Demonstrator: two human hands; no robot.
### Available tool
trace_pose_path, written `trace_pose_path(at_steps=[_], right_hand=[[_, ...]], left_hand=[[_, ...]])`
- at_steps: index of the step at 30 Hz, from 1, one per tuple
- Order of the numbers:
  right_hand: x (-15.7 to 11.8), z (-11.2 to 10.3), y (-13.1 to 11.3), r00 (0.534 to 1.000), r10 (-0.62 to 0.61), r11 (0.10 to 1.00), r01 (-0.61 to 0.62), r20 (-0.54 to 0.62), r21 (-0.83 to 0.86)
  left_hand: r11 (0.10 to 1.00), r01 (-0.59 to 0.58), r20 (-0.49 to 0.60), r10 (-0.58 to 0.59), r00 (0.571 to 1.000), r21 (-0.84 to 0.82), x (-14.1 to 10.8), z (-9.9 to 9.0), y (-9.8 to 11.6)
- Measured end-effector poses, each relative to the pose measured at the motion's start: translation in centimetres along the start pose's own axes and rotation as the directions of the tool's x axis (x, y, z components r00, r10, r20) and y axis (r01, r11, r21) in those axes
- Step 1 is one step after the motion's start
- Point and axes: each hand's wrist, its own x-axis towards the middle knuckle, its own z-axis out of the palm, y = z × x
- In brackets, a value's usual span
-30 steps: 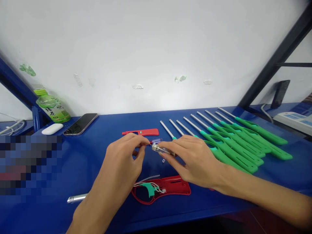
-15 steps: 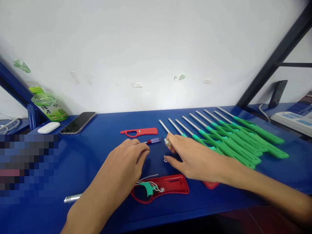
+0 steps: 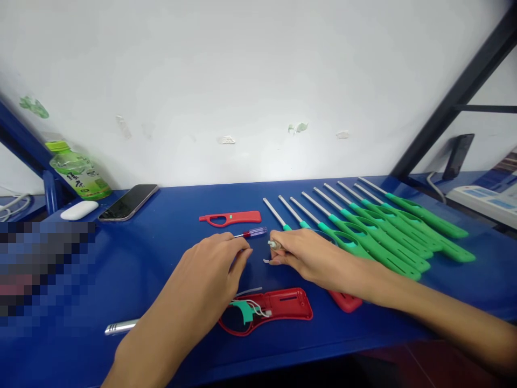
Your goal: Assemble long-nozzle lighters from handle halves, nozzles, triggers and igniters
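Observation:
My right hand (image 3: 309, 258) is closed on a small whitish cylindrical part (image 3: 274, 244); a small white piece (image 3: 266, 261) sticks out by its thumb. Facing it, my left hand (image 3: 220, 264) has its fingers pinched together, and whatever is between them is hidden. Just behind the left fingers lies a screwdriver (image 3: 257, 231) with a clear purple handle. Below the hands, an opened red lighter shell (image 3: 288, 304) holds a turquoise trigger (image 3: 243, 310) and white wires; my left wrist covers its left end. Another red shell half (image 3: 242, 217) lies farther back.
Several green lighters (image 3: 375, 240) with metal tubes lie in a row at right. A red piece (image 3: 346, 302) shows under my right forearm. At left are a metal tube (image 3: 121, 327), a phone (image 3: 129, 203), a white case (image 3: 79, 210) and a green-capped bottle (image 3: 81, 175).
My right hand has lowered slightly and its thumb has closed in toward the fingers, bringing the small white piece nearer the cylindrical part. My left hand has shifted slightly right.

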Motion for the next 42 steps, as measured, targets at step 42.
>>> trace_pose_path(at_steps=[42], right_hand=[[-0.4,-0.4,-3.6,0.861,0.175,0.601,0.291,-0.477,0.745]], left_hand=[[0.475,0.090,0.051,-0.095,0.994,-0.875,-0.3,-1.2,2.6]])
